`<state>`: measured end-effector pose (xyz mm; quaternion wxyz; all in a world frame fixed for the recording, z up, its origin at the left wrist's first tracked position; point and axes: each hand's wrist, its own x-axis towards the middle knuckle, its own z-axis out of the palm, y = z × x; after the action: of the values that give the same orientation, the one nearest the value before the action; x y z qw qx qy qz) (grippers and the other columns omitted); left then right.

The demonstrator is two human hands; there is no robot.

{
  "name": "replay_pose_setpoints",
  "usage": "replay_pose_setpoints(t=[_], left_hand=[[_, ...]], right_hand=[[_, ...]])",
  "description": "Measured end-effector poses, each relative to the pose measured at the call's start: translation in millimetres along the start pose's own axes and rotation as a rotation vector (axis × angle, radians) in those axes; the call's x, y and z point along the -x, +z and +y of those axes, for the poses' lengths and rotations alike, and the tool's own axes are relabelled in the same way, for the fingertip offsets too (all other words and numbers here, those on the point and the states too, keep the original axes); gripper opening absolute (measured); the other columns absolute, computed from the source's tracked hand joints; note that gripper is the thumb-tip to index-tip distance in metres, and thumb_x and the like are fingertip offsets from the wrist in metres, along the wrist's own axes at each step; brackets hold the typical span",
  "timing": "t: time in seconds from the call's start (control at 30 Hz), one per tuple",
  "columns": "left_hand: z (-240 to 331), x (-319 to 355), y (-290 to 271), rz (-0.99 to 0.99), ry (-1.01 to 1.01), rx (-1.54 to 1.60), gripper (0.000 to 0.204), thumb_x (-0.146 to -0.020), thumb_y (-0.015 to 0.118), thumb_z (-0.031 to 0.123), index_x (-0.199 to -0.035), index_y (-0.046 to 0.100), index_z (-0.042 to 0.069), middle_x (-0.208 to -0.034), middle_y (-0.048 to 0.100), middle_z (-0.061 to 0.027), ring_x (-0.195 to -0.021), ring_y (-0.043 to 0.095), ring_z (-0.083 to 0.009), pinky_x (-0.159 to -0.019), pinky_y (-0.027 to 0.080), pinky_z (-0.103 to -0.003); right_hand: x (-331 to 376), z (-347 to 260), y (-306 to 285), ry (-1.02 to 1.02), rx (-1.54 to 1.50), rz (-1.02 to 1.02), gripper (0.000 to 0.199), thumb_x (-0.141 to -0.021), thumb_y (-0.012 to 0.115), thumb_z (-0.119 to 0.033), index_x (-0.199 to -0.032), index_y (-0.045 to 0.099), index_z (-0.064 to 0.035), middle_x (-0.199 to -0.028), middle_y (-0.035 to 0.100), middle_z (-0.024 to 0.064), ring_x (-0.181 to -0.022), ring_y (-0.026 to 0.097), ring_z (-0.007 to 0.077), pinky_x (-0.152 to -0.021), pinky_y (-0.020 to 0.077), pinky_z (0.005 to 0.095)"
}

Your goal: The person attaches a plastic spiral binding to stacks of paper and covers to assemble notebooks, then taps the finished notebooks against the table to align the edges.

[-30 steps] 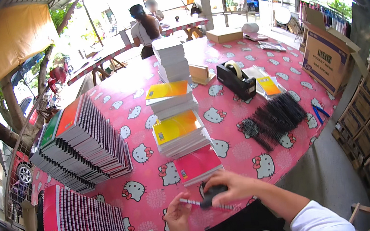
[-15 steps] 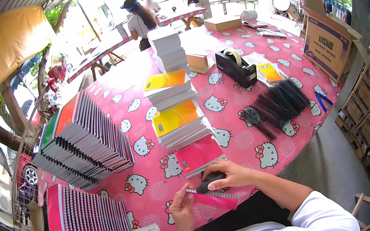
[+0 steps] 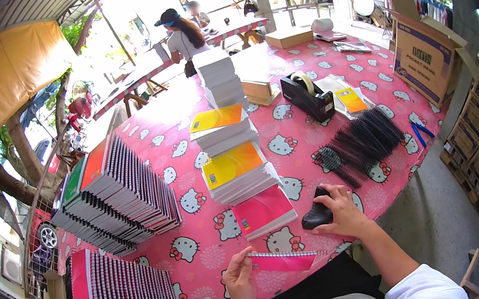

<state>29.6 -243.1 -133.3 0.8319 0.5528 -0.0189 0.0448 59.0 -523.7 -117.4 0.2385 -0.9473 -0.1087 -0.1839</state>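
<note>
My left hand (image 3: 239, 276) pinches the end of a thin pink notebook (image 3: 284, 260) at the table's near edge. A spiral binding runs along the notebook's upper edge. To the right, my right hand (image 3: 342, 211) has its fingers curled round a rounded black handheld tool (image 3: 317, 214), whose exact kind I cannot make out. It is down at the tabletop, apart from the notebook. Just beyond the notebook lies a stack of pages with a pink cover (image 3: 265, 209). Farther right is a heap of black plastic binding coils (image 3: 365, 139).
Bound notebooks stand in a tall pile (image 3: 126, 188) and a pink row (image 3: 127, 285) at left. Yellow-topped page stacks (image 3: 232, 165) run up the middle of the pink table. A black tape dispenser (image 3: 308, 98), blue pliers (image 3: 422, 133) and a carton (image 3: 424, 61) are at right. People sit beyond.
My right hand has moved right with the black tool, away from the notebook's binding. My left hand still pinches the notebook's end. The view has shifted slightly.
</note>
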Motion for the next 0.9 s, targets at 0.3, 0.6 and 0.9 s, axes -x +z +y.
replay_pose_setpoints(t=[0.3,0.6,0.9], left_hand=[[28,8,55,-0.014,0.236,-0.317,0.018,-0.086,0.066,0.001,-0.104,0.067,-0.001,-0.094,0.066,-0.0054,-0.083,0.059,-0.0088,-0.073,0.046,-0.02],[32,14,56,0.0,0.29,-0.263,0.013,-0.083,0.068,-0.002,-0.096,0.066,-0.002,-0.091,0.065,-0.006,-0.082,0.058,-0.0088,-0.071,0.047,-0.021],[36,15,46,-0.075,0.399,-0.359,0.012,-0.081,0.068,-0.005,-0.093,0.066,-0.001,-0.095,0.066,-0.0112,-0.087,0.061,-0.0147,-0.078,0.049,-0.025]], right_hand=[[-10,-91,-33,-0.193,-0.739,-0.119,0.025,-0.08,0.072,-0.016,-0.101,0.063,-0.0043,-0.096,0.062,0.0116,-0.091,0.061,0.0256,-0.078,0.0501,0.0348],[-10,-102,-14,-0.201,-0.808,-0.035,0.024,-0.078,0.075,-0.014,-0.097,0.064,-0.0043,-0.091,0.062,0.0069,-0.079,0.06,0.0199,-0.068,0.0488,0.0293],[-12,-111,-10,-0.155,-0.93,-0.083,0.025,-0.078,0.077,-0.016,-0.095,0.063,-0.0043,-0.086,0.058,0.0063,-0.076,0.058,0.0175,-0.066,0.048,0.0278]])
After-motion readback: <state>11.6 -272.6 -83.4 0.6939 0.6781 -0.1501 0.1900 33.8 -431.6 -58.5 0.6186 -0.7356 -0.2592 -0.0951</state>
